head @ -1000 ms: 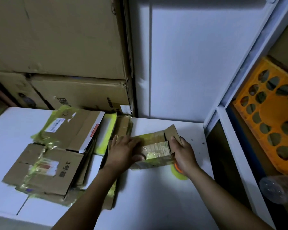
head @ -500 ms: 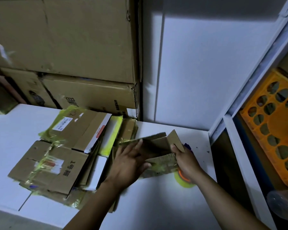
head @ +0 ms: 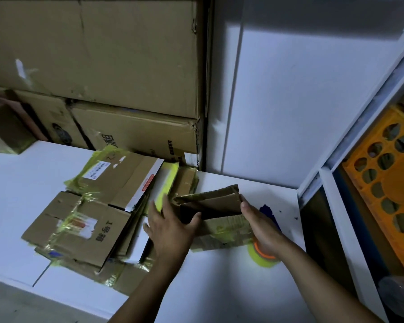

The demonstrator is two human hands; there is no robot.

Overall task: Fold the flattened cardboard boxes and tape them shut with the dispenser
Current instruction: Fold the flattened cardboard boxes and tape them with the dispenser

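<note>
A small brown cardboard box [head: 219, 206], with yellowish tape on its near side, stands on the white table [head: 219, 287], its top flaps raised and its dark inside showing. My left hand [head: 170, 229] grips its left wall, thumb inside the opening. My right hand [head: 259, 226] holds its right side. A yellow tape roll with an orange core [head: 261, 255] lies under my right wrist, and a blue part of the dispenser [head: 267, 212] pokes out behind that hand. A pile of flattened taped boxes [head: 84, 217] lies to the left.
Large brown cartons [head: 103, 66] are stacked against the wall behind the pile. A white wall panel [head: 289, 101] stands behind the table. To the right, past the table edge, a white shelf frame [head: 331, 206] holds an orange crate [head: 387, 183].
The box's top flaps have been lifted open, so its inside now shows. My left hand moved from the top of the box to its left wall. My head view shifted slightly.
</note>
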